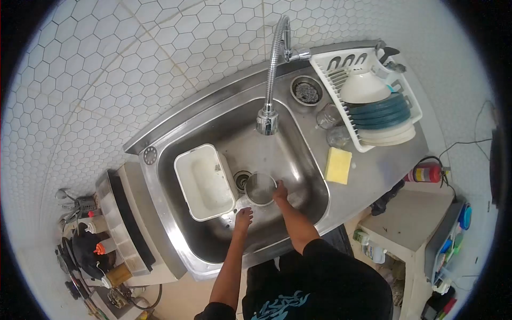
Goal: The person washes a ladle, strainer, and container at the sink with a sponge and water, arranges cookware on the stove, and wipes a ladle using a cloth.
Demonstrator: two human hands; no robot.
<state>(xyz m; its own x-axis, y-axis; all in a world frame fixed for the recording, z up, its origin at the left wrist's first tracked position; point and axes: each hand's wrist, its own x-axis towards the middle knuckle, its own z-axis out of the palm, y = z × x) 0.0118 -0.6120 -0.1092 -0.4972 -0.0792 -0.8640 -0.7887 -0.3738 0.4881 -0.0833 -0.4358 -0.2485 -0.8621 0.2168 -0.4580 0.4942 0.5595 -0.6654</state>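
Observation:
My right hand is closed on the right side of a round metal pot, whose inside faces up under the faucet head. Water seems to stream down from the faucet into it. Just below and left of the pot, my left hand hovers in the sink with loosely curled fingers and nothing visible in them. Beside it on the left stands a white rectangular tub inside the steel sink. The drain shows between tub and pot.
Right of the sink, a yellow sponge lies near two clear glasses and a bowl with a metal scourer. A white dish rack holds plates and a bowl. Bottles and utensils crowd the left side.

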